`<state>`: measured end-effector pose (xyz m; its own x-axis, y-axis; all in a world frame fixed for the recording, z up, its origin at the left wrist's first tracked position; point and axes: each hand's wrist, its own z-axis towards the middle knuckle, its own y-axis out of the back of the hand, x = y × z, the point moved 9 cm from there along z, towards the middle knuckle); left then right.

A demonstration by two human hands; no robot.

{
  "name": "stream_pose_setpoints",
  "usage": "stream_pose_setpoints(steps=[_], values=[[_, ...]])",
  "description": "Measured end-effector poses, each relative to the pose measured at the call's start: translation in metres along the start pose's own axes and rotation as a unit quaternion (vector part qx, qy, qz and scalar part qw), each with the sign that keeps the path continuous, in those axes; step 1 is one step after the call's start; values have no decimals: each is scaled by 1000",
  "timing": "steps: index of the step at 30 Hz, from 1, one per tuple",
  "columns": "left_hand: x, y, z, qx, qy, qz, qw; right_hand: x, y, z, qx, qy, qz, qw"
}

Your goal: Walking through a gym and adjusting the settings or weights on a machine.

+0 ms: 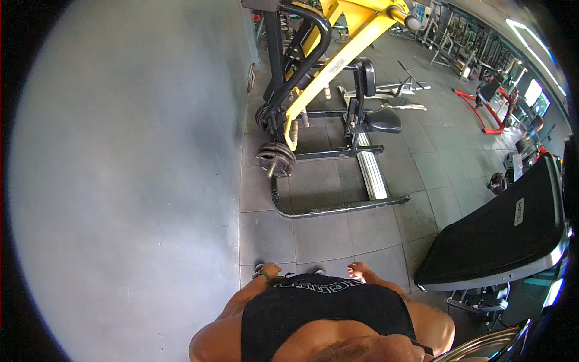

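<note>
My left hand [272, 270] hangs beside the hem of my black sleeveless top [325, 303], near the grey wall, with a green band and a dark watch at the wrist. On the other side of the top is my right hand [357, 270], its fingers loosely curled. Both are small and partly turned away, so whether the fingers are closed is unclear; no object shows in either. In front of me stands a weight machine with yellow lever arms [337, 68], a black frame, a black padded seat [383, 120] and weight plates [276, 159] low on its side.
A grey wall [135, 181] runs along the left. The machine's black base bar [344, 208] lies across the tiled floor [321, 235]. At the right is a large black padded panel [502, 231]. Farther off stand a red-framed machine [484, 108] and racks.
</note>
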<state>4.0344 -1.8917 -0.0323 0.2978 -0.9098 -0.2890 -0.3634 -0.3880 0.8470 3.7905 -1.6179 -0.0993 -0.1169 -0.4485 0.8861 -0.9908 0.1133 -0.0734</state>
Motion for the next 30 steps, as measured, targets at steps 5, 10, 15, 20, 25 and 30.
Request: stream_pose_setpoints(steps=[5, 10, 15, 20, 25, 30], values=[[4, -7, 7, 23, -18, 37, 999, 12, -4, -7, -61, -207, 121, 969], [48, 30, 24, -58, 238, -231, 942, 108, 58, 15, -119, 115, -107, 980], [82, 8, 54, -115, 162, -298, 934, 326, 140, 12, -270, 163, -263, 912], [57, 25, 32, 2, 159, -292, 943, 600, 143, -55, -379, 312, -201, 848], [100, 88, 41, -43, 100, -285, 952, 800, 122, -131, -480, 402, -337, 703], [172, 114, 58, -54, 15, -91, 994, 933, 102, -170, -579, 449, -569, 373]])
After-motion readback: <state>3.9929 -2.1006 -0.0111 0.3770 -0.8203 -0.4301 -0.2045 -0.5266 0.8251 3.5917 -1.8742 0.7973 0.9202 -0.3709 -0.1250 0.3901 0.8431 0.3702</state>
